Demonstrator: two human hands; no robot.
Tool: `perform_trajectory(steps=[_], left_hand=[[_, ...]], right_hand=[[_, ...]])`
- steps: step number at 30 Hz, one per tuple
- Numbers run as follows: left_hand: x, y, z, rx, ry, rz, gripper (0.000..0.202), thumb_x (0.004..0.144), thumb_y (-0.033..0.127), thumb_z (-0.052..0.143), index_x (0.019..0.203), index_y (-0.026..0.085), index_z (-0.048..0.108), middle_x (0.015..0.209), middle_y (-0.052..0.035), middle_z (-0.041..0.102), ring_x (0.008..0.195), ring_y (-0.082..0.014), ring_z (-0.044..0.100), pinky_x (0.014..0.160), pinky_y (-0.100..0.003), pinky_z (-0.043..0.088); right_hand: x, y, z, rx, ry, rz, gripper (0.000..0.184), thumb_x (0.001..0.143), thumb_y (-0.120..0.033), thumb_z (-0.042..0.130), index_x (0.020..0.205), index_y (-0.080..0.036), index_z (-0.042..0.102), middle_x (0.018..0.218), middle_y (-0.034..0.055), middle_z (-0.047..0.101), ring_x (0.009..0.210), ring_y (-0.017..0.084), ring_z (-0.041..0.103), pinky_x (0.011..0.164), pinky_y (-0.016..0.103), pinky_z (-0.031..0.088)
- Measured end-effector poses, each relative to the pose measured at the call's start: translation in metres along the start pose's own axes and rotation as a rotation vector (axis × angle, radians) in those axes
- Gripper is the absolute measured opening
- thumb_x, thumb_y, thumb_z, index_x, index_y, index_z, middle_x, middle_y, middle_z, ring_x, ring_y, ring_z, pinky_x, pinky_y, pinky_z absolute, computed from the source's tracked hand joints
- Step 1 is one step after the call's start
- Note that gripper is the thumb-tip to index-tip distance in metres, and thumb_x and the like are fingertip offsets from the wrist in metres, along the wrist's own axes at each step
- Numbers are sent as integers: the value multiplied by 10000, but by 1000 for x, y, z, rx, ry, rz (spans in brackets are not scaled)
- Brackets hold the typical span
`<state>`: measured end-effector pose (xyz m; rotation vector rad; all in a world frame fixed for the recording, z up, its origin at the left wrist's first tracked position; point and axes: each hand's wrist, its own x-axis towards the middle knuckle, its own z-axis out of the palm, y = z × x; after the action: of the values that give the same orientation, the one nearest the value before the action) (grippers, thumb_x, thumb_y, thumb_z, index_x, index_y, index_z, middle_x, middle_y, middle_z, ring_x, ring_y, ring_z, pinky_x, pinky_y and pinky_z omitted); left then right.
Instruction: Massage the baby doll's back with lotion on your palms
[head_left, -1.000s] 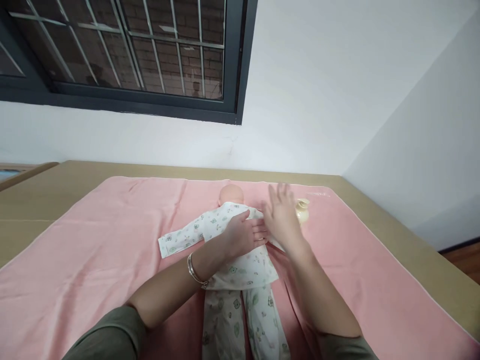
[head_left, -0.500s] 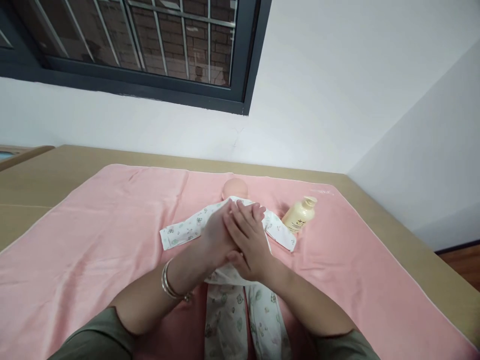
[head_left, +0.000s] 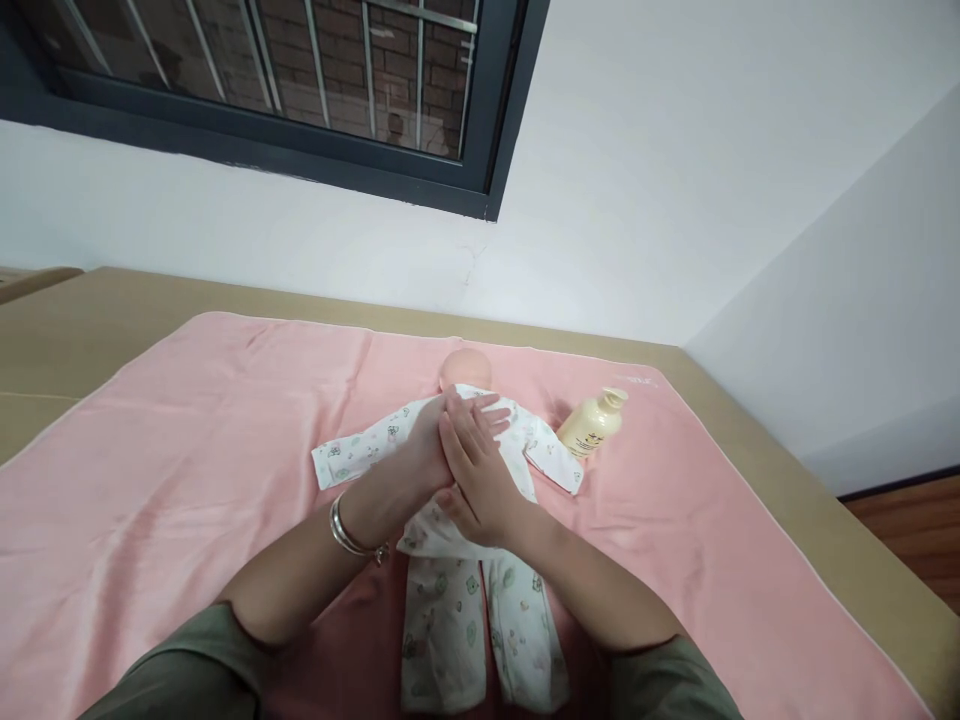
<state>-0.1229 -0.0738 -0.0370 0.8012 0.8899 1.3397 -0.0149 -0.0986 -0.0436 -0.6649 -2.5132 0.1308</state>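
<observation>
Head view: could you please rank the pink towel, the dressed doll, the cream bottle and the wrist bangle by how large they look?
1. pink towel, covering most of the table.
2. doll, partly hidden by the hands.
3. cream bottle.
4. bangle; it sits nearer the camera, so its ranking against the bottle is unsure.

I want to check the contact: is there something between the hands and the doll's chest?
Only the doll's printed clothing lies between. The left hand rests flat on the chest, and the right hand lies over it. The bottle is off to the right, apart from both.
</observation>
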Motion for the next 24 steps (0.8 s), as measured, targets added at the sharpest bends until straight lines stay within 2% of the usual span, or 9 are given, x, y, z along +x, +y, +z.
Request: perform_trajectory(steps=[2, 3, 6, 9, 12, 15, 19, 21, 24], left_hand=[[18, 11, -10, -58, 51, -39, 600, 950, 582, 287, 1293, 180, 572, 1378, -159, 591, 1397, -319, 441, 1118, -533, 400], [26, 12, -13, -89, 129, -5, 580, 965, 560, 273, 1251, 162, 583, 1351, -170, 605, 1359, -312, 483, 1116, -515, 405], [37, -1, -20, 70, 386, 259, 406, 994, 436, 315, 1174, 198, 591, 1325, -118, 614, 1312, -254, 518, 1153, -452, 365], [32, -32, -24, 367, 336, 387, 377, 997, 435, 341, 1183, 216, 585, 1321, -104, 606, 1291, -245, 525, 1166, -458, 341], [23, -55, -26, 513, 278, 452, 424, 998, 465, 351, 1269, 206, 551, 1359, -119, 580, 1311, -258, 506, 1168, -468, 333], [20, -63, -28, 552, 279, 501, 452, 1004, 482, 338, 1305, 208, 534, 1384, -120, 565, 1329, -263, 490, 1171, -469, 325], [23, -66, -31, 535, 267, 562, 500, 1007, 511, 308, 1356, 201, 488, 1416, -132, 541, 1352, -264, 472, 1173, -467, 323], [24, -67, -33, 532, 258, 584, 526, 1005, 527, 298, 1373, 193, 469, 1429, -142, 527, 1360, -270, 464, 1174, -473, 321], [25, -69, -36, 528, 255, 591, 545, 1004, 537, 287, 1389, 189, 452, 1444, -150, 507, 1370, -274, 453, 1176, -476, 317]], right_hand=[[2, 12, 5, 11, -54, 25, 736, 1021, -509, 282, 1600, -141, 16, 1651, 150, 172, 1535, 298, 86, 1217, 598, 132], [2, 19, 8, 14, -65, 66, 704, 1029, -498, 268, 1601, -149, 53, 1646, 143, 198, 1536, 284, 90, 1220, 592, 130], [0, 38, 19, -7, -22, 275, 626, 1041, -427, 275, 1591, -147, 169, 1642, 146, 211, 1536, 274, 93, 1219, 581, 159], [-7, 55, 26, -32, -17, 419, 566, 1038, -367, 302, 1552, -131, 308, 1629, 165, 240, 1530, 285, 133, 1211, 575, 192], [-13, 69, 23, -20, -101, 434, 531, 1042, -392, 317, 1518, -168, 390, 1614, 135, 295, 1519, 282, 186, 1207, 569, 198], [-10, 80, 13, -37, -146, 511, 531, 1047, -401, 302, 1515, -168, 392, 1600, 132, 326, 1505, 276, 238, 1209, 542, 201], [11, 83, 7, -118, -198, 655, 553, 1039, -380, 317, 1486, -68, 407, 1542, 220, 399, 1466, 295, 330, 1192, 516, 240], [18, 76, 10, -164, -225, 606, 562, 1025, -375, 359, 1486, -58, 401, 1546, 235, 384, 1475, 318, 303, 1186, 545, 233], [12, 58, 18, -193, -223, 397, 553, 999, -317, 414, 1512, -115, 383, 1600, 192, 301, 1514, 316, 191, 1204, 567, 179]])
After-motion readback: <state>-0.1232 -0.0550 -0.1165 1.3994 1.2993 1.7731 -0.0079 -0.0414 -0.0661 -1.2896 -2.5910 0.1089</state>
